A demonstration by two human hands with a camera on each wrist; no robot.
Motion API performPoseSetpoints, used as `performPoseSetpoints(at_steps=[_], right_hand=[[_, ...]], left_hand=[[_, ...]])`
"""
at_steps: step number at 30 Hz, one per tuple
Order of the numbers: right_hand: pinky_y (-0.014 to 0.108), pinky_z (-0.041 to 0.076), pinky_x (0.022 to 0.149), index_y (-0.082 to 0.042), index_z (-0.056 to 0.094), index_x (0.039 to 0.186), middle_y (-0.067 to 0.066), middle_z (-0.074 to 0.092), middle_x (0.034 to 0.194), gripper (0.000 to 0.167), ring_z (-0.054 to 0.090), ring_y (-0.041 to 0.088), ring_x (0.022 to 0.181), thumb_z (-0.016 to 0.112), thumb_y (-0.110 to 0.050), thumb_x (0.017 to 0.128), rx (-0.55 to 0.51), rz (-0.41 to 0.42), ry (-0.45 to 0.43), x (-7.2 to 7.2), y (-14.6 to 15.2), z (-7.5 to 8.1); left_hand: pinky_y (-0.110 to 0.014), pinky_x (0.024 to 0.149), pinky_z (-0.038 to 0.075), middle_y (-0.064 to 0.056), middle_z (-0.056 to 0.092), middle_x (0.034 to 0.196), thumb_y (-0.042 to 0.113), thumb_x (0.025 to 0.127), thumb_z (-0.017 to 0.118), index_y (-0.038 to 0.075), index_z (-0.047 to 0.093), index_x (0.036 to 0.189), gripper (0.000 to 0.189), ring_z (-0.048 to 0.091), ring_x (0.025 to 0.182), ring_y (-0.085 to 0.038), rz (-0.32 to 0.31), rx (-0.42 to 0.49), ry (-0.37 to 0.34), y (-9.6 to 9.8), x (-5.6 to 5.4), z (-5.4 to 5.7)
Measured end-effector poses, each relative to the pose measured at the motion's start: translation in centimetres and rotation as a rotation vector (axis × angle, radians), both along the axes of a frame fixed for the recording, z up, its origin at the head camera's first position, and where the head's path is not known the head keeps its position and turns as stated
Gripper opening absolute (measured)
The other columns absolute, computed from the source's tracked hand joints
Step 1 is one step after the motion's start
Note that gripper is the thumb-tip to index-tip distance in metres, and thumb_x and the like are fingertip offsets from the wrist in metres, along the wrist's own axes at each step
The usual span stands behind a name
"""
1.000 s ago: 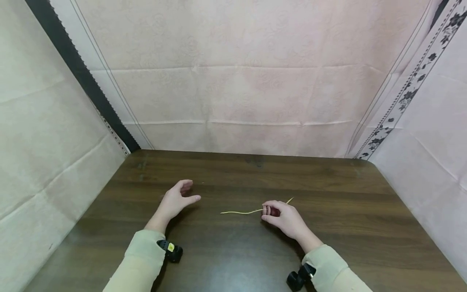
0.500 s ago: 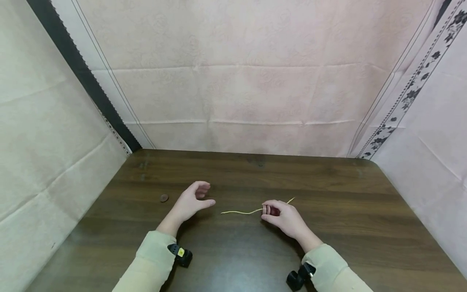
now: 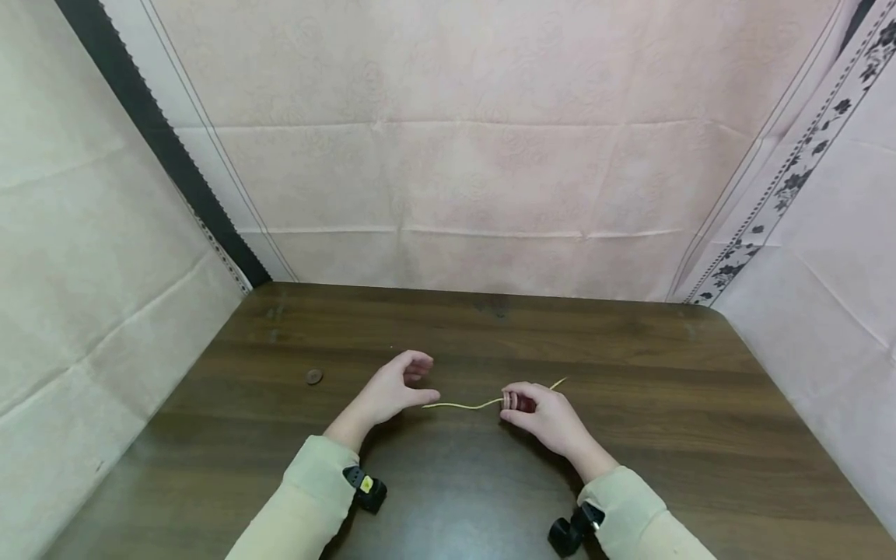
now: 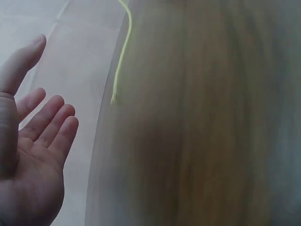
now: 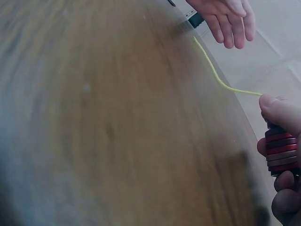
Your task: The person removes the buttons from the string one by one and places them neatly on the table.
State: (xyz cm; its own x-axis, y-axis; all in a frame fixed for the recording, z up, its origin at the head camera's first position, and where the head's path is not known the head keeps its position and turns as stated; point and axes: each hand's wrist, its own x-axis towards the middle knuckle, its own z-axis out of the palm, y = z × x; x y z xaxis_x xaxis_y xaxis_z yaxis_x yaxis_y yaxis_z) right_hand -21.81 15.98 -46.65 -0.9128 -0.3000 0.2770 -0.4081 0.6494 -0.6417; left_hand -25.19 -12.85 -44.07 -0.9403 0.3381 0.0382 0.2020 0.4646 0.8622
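Left hand [image 3: 399,389] has scooted right since a second ago: in the head view it's by the yellow cord's [image 3: 462,406] loose end, thumb spread wide from the fingers, while the right hand [image 3: 542,420] grips a stack of reddish discs [image 3: 512,402] right of the desk's [image 3: 448,482] middle, and a loose brown disc [image 3: 314,376] sits toward the far left corner. Left wrist view shows the cord end apart from that palm. Right wrist view has red and dark discs held between thumb and fingers, cord poking out.
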Motion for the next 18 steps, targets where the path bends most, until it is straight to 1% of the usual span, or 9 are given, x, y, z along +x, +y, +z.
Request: performPoseSetpoints(at_steps=[10,14,18], right_hand=[[0.028,0.044,0.07,-0.019,0.068,0.101,-0.013,0.056,0.08,0.024,0.051,0.008,0.074,0.076,-0.025,0.079,0.019,-0.024,-0.024,0.1,0.1,0.2],[0.028,0.045,0.07,-0.019,0.068,0.1,-0.013,0.056,0.079,0.024,0.051,0.008,0.074,0.076,-0.025,0.079,0.008,-0.022,-0.024,0.1,0.0,0.2],[0.028,0.045,0.071,-0.02,0.068,0.1,-0.013,0.055,0.078,0.024,0.051,0.008,0.074,0.077,-0.025,0.078,-0.006,-0.025,-0.035,0.1,-0.2,0.2]], left_hand=[[-0.04,0.095,0.041,-0.005,0.058,0.118,0.026,0.078,0.077,0.012,0.055,0.118,0.048,0.053,0.11,-0.02,-0.062,-0.003,-0.009,1.7,0.2,-0.1],[-0.041,0.094,0.041,-0.007,0.058,0.118,0.024,0.079,0.077,0.011,0.055,0.117,0.046,0.054,0.109,-0.021,-0.087,0.012,-0.013,2.2,0.3,-0.2],[-0.041,0.093,0.043,-0.006,0.059,0.115,0.024,0.079,0.076,0.01,0.055,0.117,0.046,0.055,0.106,-0.02,-0.102,0.02,-0.017,2.7,0.4,-0.4]])
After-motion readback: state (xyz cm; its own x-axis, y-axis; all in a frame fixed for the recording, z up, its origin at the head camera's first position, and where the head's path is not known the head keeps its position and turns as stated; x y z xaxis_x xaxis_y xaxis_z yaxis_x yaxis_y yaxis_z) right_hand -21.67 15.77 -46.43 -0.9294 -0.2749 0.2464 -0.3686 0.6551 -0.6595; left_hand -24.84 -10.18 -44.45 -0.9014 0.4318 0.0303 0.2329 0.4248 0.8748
